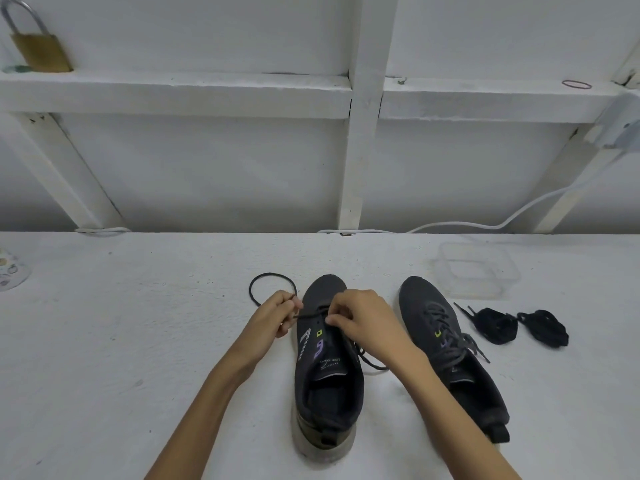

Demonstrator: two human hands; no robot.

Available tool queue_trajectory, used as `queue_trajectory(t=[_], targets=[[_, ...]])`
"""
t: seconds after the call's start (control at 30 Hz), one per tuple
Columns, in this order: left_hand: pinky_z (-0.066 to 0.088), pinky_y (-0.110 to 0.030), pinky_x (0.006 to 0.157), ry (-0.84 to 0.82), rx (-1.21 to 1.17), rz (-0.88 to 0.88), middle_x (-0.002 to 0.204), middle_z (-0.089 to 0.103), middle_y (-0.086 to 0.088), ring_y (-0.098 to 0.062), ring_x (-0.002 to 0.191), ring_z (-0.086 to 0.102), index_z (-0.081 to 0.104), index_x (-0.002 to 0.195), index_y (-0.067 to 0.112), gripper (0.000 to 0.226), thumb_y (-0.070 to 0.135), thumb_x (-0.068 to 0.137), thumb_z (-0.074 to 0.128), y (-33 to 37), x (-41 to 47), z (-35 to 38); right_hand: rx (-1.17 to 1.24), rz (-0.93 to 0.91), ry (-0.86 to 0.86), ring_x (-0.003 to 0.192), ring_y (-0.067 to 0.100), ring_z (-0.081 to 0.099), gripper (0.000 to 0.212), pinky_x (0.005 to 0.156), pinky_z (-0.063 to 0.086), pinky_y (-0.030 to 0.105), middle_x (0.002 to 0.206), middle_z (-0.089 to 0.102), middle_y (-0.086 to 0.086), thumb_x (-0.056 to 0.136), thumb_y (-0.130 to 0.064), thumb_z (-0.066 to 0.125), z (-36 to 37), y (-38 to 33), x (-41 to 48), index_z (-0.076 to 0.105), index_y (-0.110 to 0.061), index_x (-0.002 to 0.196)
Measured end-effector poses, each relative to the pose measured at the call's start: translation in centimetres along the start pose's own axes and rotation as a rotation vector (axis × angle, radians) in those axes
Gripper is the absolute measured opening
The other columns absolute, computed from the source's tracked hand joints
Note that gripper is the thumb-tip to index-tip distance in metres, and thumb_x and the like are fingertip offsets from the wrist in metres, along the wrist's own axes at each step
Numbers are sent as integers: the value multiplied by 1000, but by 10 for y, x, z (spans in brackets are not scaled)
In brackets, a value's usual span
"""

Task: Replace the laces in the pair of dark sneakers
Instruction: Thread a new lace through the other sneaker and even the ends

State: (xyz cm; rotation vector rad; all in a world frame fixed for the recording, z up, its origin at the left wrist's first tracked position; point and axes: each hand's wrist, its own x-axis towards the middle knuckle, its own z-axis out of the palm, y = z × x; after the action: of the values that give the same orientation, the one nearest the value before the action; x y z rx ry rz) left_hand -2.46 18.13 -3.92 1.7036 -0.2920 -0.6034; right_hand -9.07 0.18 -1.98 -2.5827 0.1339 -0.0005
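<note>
Nearest, mid-table, the unlaced sneaker (327,375) points away, left hand (275,315) and right hand (363,320) each pinching its dark lace (266,277) with curled fingers over the eyelets; laced sneaker (453,358) right, two lace bundles (495,325) beyond, clear container (478,268) farthest.

I could read no word or number anywhere. The tongue (328,370) of the shoe (327,400) at 6 o'clock carried a short line of pale print (330,362), too small to make out. At 12 o'clock of that print sat a purple mark (318,348) and a yellow-green tab (319,332), with white stripes (304,336) at 9 o'clock of them. The second shoe (426,306), at 3 o'clock of the first, showed a like tab (438,333), its letters, if any, illegible.
</note>
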Motion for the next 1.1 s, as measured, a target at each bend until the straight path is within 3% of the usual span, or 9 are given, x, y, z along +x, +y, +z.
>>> queue_trajectory(t=[0.07,0.17,0.33,0.43,0.6,0.67,0.77,0.93,1.1], targets=[[34,-13,59,-2,81,32,65,46,12,-4,60,37,65,98,16,23,18,102,43,-7,-3,0,-34,34,2,90,16,56,14,74,41,30,90,60,-5,92,-28,60,8,-3,0,71,-21,97],[41,-14,68,14,194,130,83,58,11,3,65,49,72,104,23,23,16,99,50,-15,-6,0,-29,98,26,95,19,60,20,71,41,27,98,66,-3,91,-23,58,16,-5,1,74,-24,103],[47,-15,69,134,288,192,73,68,13,-1,60,56,73,89,34,22,13,84,73,-18,-1,1,253,186,62,70,6,57,15,62,39,20,68,60,-14,81,-18,69,21,0,1,79,-24,91],[51,-22,68,182,365,191,70,69,16,-9,62,60,73,79,32,15,18,79,78,-17,1,3,352,200,79,56,1,51,9,56,36,15,53,56,-14,78,-21,74,25,3,-1,80,-24,85],[47,-11,68,183,491,259,74,70,17,1,73,63,73,78,31,13,18,82,75,-12,0,7,351,179,97,53,1,49,9,54,33,14,51,54,-14,79,-24,75,29,6,1,80,-23,87],[48,-13,70,165,551,277,77,70,16,-1,77,63,73,80,30,11,20,83,73,-11,1,6,350,177,99,55,1,49,9,55,33,14,53,54,-14,80,-24,75,30,7,1,80,-23,88],[48,-18,69,132,607,293,77,69,13,-6,75,62,72,80,29,9,21,83,72,-8,1,3,361,176,104,58,3,50,11,58,36,17,57,56,-13,79,-25,76,31,9,1,80,-23,89],[42,-12,64,116,663,302,75,67,13,-5,71,60,72,81,28,9,20,84,70,-3,-1,4,391,178,103,62,5,52,13,61,41,23,61,59,-11,79,-27,77,34,11,2,80,-24,91],[34,-6,63,17,876,307,79,63,14,0,70,53,73,87,22,9,19,86,64,13,6,7,425,189,85,59,5,52,13,62,43,28,56,59,-9,78,-26,77,35,12,4,80,-27,90]])
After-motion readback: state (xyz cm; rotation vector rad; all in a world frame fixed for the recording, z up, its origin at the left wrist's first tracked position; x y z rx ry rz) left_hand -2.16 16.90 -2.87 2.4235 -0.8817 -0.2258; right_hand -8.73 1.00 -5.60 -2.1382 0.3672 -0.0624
